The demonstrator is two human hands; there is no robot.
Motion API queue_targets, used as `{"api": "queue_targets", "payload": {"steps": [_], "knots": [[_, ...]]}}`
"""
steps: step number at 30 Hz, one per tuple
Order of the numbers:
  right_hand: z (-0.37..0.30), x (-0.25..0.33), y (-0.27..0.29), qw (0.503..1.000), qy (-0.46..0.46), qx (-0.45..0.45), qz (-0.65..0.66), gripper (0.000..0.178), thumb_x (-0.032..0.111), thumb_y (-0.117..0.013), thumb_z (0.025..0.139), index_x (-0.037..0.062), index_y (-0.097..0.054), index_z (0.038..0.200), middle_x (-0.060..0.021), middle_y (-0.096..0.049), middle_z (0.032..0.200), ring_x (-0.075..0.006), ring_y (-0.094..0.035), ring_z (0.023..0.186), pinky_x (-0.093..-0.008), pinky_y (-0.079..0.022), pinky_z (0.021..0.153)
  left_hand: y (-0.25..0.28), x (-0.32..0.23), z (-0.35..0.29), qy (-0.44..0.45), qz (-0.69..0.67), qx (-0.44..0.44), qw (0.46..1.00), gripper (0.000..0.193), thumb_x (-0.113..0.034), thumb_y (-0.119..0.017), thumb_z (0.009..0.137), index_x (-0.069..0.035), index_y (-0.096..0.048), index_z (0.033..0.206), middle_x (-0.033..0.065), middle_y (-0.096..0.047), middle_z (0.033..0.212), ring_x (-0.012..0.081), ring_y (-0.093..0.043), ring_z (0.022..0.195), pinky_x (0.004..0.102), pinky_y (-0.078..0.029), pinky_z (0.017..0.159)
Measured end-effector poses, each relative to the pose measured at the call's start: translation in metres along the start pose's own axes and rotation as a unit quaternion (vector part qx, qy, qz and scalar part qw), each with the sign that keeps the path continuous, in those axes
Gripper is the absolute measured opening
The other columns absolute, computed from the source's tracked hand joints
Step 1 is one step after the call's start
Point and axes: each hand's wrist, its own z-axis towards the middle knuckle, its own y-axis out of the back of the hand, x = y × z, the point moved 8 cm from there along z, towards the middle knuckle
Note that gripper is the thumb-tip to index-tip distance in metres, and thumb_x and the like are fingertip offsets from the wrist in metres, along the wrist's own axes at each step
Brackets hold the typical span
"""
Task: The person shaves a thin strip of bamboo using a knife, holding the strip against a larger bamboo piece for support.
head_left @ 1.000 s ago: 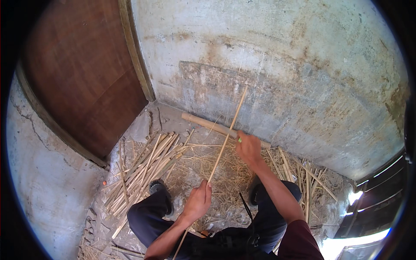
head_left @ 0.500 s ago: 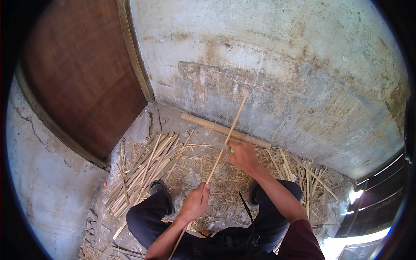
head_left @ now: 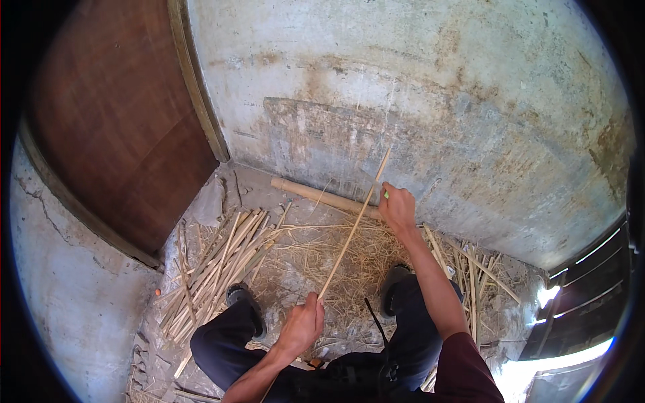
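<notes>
A long, thin bamboo strip (head_left: 349,242) slants up and away from my lap toward the wall. My left hand (head_left: 302,327) is closed round its lower part, above my left thigh. Farther up, my right hand (head_left: 398,208) grips a knife (head_left: 386,195), of which a bit of green handle shows; its thin blade is blurred and lies against the strip near the far end. Most of the knife's handle is hidden in my fingers. The strip's lower end runs back under my left forearm.
A heap of split bamboo strips (head_left: 218,269) lies left of my left foot, and more strips (head_left: 477,275) lie at the right. Along the wall rests a thick bamboo pole (head_left: 322,196). Shavings (head_left: 356,269) litter the floor between my feet. A brown door (head_left: 127,127) stands at the left.
My right hand has slid the knife up and away along the strip, toward its far end. My left hand keeps its grip, nearly in place.
</notes>
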Motion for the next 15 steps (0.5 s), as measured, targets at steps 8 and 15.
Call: {"api": "queue_targets", "payload": {"steps": [8,15], "knots": [[-0.007,0.006,0.001,0.999,0.006,0.009,0.044,0.020,0.012,-0.065,0.095,0.0028,-0.078,0.108,-0.0292,-0.070,0.076,-0.0498,-0.072,0.075,-0.0573,-0.058,0.072,-0.003,0.005,-0.005,-0.007,0.050,0.000,0.999,0.023,-0.020,-0.053,0.113,0.003,-0.051,0.111,0.0329,-0.065,0.067,0.0556,-0.067,0.065,0.0658,-0.051,0.060],[0.004,-0.021,0.008,0.995,-0.042,0.020,0.084,0.020,0.016,-0.064,0.099,0.0018,-0.078,0.103,-0.0304,-0.069,0.078,-0.0518,-0.070,0.076,-0.0564,-0.055,0.071,-0.003,-0.003,-0.024,-0.004,0.089,0.005,0.996,0.021,-0.020,-0.054,0.112,0.000,-0.050,0.107,0.0282,-0.066,0.065,0.0525,-0.068,0.061,0.0631,-0.054,0.057]]}}
